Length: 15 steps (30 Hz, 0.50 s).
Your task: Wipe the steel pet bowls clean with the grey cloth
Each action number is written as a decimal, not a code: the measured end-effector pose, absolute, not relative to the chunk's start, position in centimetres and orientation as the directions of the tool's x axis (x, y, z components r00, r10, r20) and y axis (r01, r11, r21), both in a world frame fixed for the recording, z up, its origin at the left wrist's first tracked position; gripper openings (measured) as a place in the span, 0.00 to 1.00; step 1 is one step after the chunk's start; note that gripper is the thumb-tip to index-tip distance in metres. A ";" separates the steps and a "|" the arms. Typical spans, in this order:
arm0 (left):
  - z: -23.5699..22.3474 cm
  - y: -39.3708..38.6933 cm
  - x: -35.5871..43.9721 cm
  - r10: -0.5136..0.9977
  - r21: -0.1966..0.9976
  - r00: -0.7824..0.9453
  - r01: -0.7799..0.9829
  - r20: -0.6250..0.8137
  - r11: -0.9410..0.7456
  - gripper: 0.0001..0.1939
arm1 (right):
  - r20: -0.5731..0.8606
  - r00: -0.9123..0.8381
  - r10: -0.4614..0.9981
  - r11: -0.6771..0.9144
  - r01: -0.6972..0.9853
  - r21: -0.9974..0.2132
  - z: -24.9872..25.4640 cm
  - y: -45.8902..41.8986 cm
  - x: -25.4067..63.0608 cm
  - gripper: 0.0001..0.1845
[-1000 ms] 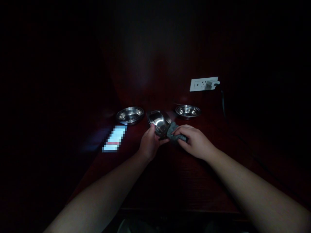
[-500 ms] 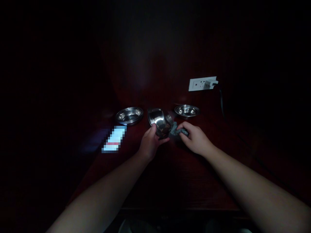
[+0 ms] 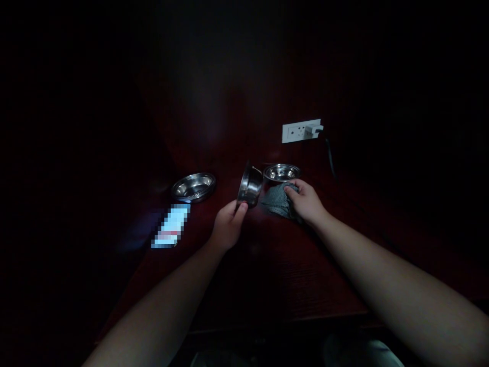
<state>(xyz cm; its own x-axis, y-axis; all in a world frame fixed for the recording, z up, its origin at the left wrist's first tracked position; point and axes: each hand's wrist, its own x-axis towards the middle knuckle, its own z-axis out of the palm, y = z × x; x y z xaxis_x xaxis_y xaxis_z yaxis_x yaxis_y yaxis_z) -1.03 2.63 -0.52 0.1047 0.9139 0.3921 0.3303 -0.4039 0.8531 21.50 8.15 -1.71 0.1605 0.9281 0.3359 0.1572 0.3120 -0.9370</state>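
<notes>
My left hand (image 3: 228, 224) grips a shiny steel bowl (image 3: 250, 188) by its lower rim, thumb on the outside. The bowl is tipped on its side above the dark red table (image 3: 275, 275), its base turned to the right. A grey-green cloth (image 3: 278, 200) hangs bunched from my right hand (image 3: 307, 204), pinched between thumb and fingers. The cloth is close to the bowl's base; whether they touch I cannot tell. Behind the cloth sits a shallow steel dish (image 3: 281, 172). On the left lies a stack of similar steel dishes (image 3: 194, 187).
A lit phone screen (image 3: 171, 225), blurred into blocks, lies at the table's left side. On the back wall is a white socket panel (image 3: 296, 132) with a plug and a dark cable (image 3: 330, 155) hanging down. Deep shadow covers the surroundings.
The bowl has turned more onto its edge in my left hand. The cloth, crumpled against the bowl's base before, now hangs spread out from my right hand. The view has shifted slightly.
</notes>
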 end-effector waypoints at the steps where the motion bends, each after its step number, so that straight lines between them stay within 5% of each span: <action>1: -0.4 2.7 -1.1 0.904 0.809 0.129 0.408 0.408 -0.424 0.15 | 0.317 0.179 0.931 0.291 0.161 -0.943 -1.8 8.3 21.6 0.13; 9: -1.1 3.9 -1.5 0.831 0.574 0.260 0.621 0.492 -0.534 0.10 | 0.139 0.329 0.934 0.090 0.160 -0.983 -2.3 10.1 23.4 0.03; 15: -1.5 4.7 -1.5 0.728 0.398 0.334 0.665 0.598 -0.632 0.08 | -0.013 0.436 0.900 -0.097 0.173 -0.980 -1.8 12.1 25.2 0.09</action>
<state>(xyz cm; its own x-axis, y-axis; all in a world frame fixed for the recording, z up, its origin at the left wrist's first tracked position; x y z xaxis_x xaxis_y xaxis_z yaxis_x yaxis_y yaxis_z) -1.47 4.66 -1.51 0.3342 0.7282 0.5984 0.6652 -0.6320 0.3976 25.22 12.09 -1.82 0.4358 0.9000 -0.0126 0.1725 -0.0973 -0.9802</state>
